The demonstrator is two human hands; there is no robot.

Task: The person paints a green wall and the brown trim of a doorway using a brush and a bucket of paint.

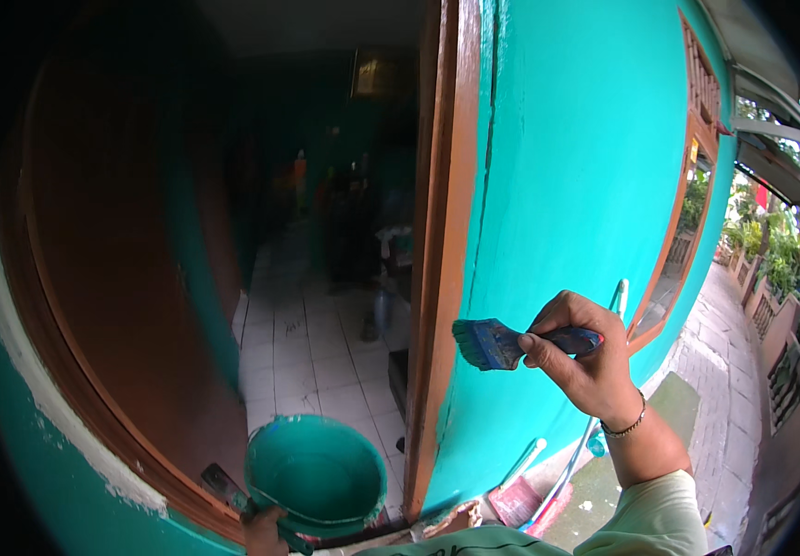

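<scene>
Glossy wet wall [576,185] (plaster), varnished wooden doorframe [442,232].

We see even daylight entering from the open lane at the right, where the sky beyond the roof edge [771,88] is overexposed to near white. The smooth turquoise painted wall [585,185] is brightly and softly lit, with no hard shadows. Through the brown wooden door frame [442,232] the room is dim; only its pale tiled floor [312,343] catches reflected light. Straight edges bow strongly toward the rim, and the corners fall to black. The blue-bristled flat paintbrush [488,343] is sharp, the interior murky.
</scene>
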